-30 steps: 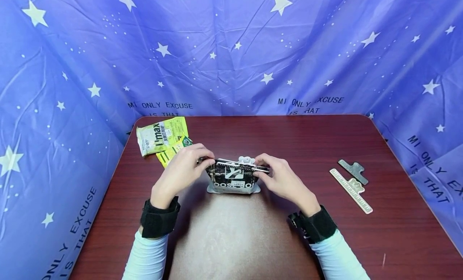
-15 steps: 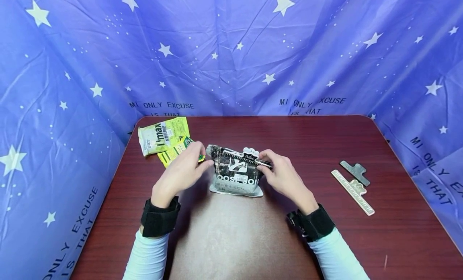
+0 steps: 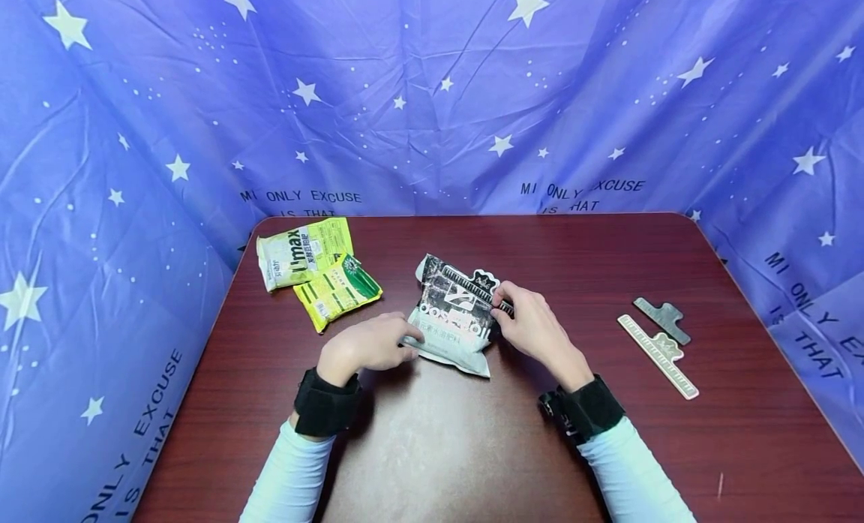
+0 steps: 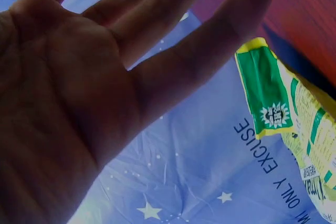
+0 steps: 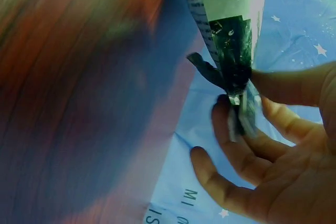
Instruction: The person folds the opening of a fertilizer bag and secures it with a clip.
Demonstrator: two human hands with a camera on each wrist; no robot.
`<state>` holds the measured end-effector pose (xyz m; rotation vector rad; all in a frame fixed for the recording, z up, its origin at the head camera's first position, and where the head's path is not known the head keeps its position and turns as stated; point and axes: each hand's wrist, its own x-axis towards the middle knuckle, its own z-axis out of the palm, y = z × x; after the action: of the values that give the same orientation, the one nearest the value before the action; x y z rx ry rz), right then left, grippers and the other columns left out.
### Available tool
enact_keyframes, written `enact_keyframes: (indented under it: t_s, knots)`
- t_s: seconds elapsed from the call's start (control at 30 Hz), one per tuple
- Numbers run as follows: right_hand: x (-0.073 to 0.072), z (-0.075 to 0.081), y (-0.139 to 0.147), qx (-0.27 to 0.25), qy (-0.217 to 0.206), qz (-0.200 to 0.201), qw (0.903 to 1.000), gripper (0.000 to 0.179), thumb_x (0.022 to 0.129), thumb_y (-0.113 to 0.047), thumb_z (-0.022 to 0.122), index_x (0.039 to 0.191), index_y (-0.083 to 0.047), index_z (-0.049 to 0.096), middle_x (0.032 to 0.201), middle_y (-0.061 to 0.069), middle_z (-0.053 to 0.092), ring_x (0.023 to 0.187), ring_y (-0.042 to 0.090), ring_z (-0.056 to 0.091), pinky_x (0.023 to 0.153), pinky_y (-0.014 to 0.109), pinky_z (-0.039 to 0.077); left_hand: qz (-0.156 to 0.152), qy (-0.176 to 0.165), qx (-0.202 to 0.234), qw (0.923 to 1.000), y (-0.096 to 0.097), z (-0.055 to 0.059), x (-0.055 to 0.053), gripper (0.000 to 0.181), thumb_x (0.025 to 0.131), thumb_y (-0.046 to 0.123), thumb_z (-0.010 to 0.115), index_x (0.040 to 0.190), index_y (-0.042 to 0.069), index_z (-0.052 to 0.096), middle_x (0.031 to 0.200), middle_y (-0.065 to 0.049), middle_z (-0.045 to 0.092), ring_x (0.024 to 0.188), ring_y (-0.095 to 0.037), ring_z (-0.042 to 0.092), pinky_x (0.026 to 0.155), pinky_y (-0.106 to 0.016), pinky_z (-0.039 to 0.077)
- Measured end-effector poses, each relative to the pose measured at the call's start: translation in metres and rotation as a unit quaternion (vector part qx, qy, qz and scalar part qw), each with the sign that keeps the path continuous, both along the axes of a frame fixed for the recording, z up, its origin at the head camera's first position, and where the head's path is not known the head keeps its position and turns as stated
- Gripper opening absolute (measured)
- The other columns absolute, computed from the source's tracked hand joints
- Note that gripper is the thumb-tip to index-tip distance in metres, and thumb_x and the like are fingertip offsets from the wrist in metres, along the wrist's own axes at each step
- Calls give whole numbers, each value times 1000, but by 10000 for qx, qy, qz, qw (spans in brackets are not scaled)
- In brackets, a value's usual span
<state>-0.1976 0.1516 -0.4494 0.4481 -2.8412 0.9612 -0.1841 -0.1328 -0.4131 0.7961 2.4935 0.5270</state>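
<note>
A black and pale grey pouch lies tilted on the table in the head view. A long toothed bag clip with a bear-shaped handle runs across its top. My right hand pinches the clip's right end between thumb and fingers; the right wrist view shows the pouch narrowing into that pinch. My left hand touches the pouch's lower left edge with extended fingers. In the left wrist view, the left hand's fingers are spread and nearly straight, with their contact mostly out of sight.
To the left, a yellow and green packet overlaps a white and lime packet. On the right lie a grey clip and a cream clip. A starry blue curtain surrounds the table's back and sides.
The pouch has tipped back from standing to lying and turned clockwise. My left hand has left its top left corner and moved down to its lower edge. The right hand keeps its hold.
</note>
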Motion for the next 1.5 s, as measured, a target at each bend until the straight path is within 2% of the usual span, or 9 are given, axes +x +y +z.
enact_keyframes:
  t_s: [0.3,0.4,0.5,0.67,0.77,0.87,1.07,1.33,1.5]
  knots:
    - [-2,-4,3,564,-538,23,9970,6,97,-16,70,100,-12,66,87,9,68,69,25,56,58,44,48,117,106,-81,9998,2,-3,-1,36,100,18,68,135,9,69,130,-14,65,123,-29,59,108,-47,49]
    - [2,-2,2,869,-624,69,9942,13,98,-19,69,107,-9,68,104,16,72,89,34,65,73,55,56,224,74,-44,9997,2,-4,-1,36,101,18,66,136,9,68,133,-14,65,126,-30,58,110,-48,48]
    - [8,3,-2,1080,-499,131,9928,24,98,-21,70,116,-6,69,127,22,68,117,43,60,92,64,53,337,39,14,9994,0,-3,-2,36,103,17,63,138,9,67,137,-15,63,130,-31,56,111,-50,46]
    - [20,10,-14,1162,-103,1085,9872,51,90,-28,80,136,-9,66,148,26,55,136,46,49,107,68,45,448,68,40,9990,-2,-1,-3,35,106,17,60,139,7,64,140,-17,62,132,-33,54,113,-51,45]
    - [27,10,-24,1278,-52,1914,9731,69,85,-34,85,147,-17,60,157,28,45,144,44,42,113,68,40,473,79,-59,9988,-4,0,-4,36,106,18,59,139,6,63,140,-17,62,132,-33,55,112,-51,46]
    - [31,6,-32,1548,-107,2266,9615,72,84,-36,85,150,-27,58,164,25,37,147,42,36,113,69,36,511,36,-152,9986,-4,0,-5,37,106,19,59,140,6,62,143,-18,62,135,-34,53,114,-52,44]
    - [34,-1,-37,2023,-39,2103,9564,57,90,-25,80,143,-34,64,163,21,40,145,43,38,105,73,39,547,-72,-258,9981,-2,-1,-5,38,106,20,60,141,6,62,144,-17,63,138,-35,52,116,-53,43]
    - [30,-2,-35,1954,9,1853,9631,55,91,-24,77,142,-38,65,162,18,43,144,44,41,106,74,40,617,-95,-297,9976,-2,-2,-6,39,106,20,60,143,7,61,141,-15,66,133,-32,58,112,-52,46]
    - [24,-3,-28,1888,-15,1732,9666,55,93,-22,75,144,-37,64,162,20,43,144,47,42,106,76,39,806,-264,-336,9958,-1,-4,-4,46,106,22,60,150,11,55,147,-16,62,141,-36,51,115,-55,43]
